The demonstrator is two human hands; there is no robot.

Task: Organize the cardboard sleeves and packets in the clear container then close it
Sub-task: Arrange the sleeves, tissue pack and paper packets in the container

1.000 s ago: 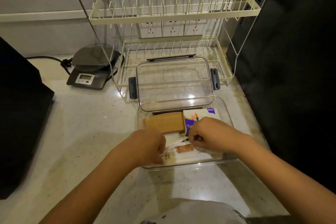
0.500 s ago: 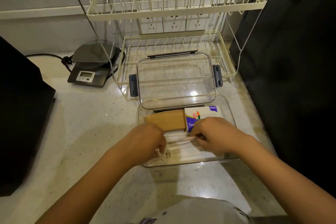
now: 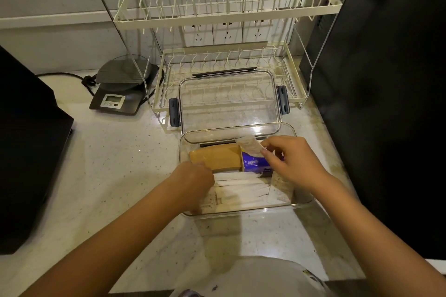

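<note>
Head view, cardboard sleeves [image 3: 216,159] lying left-right, white packets [image 3: 241,187] likewise

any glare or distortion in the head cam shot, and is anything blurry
Head view: ceiling light glares as bright spots on the clear lid and on the counter; wide-angle bending bows the dish rack; the packet in the right hand is slightly soft; both side edges fall into dark shadow.

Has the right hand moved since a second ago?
Yes. The right hand has lifted off the white packets toward the container's far side, now over the purple pack, pinching a small packet.
</note>
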